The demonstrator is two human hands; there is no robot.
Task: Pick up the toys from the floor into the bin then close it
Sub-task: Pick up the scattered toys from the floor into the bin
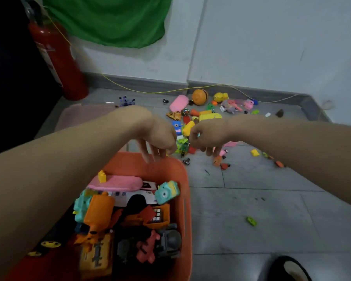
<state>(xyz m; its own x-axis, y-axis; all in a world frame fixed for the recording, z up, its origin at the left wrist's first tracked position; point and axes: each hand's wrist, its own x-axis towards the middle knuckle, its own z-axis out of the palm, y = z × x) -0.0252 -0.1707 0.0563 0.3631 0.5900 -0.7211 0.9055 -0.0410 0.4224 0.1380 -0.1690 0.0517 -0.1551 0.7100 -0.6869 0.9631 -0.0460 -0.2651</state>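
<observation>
Orange bin point(185, 199) open, half full of toys, under left hand point(160, 136); loose toys point(203, 114) scattered on floor beyond both hands.

A red fire extinguisher point(58, 61) stands in my left corner, a green cloth point(109, 19) hangs on the white wall point(272, 37), and a yellow cord point(170, 91) trails along the baseboard.
</observation>
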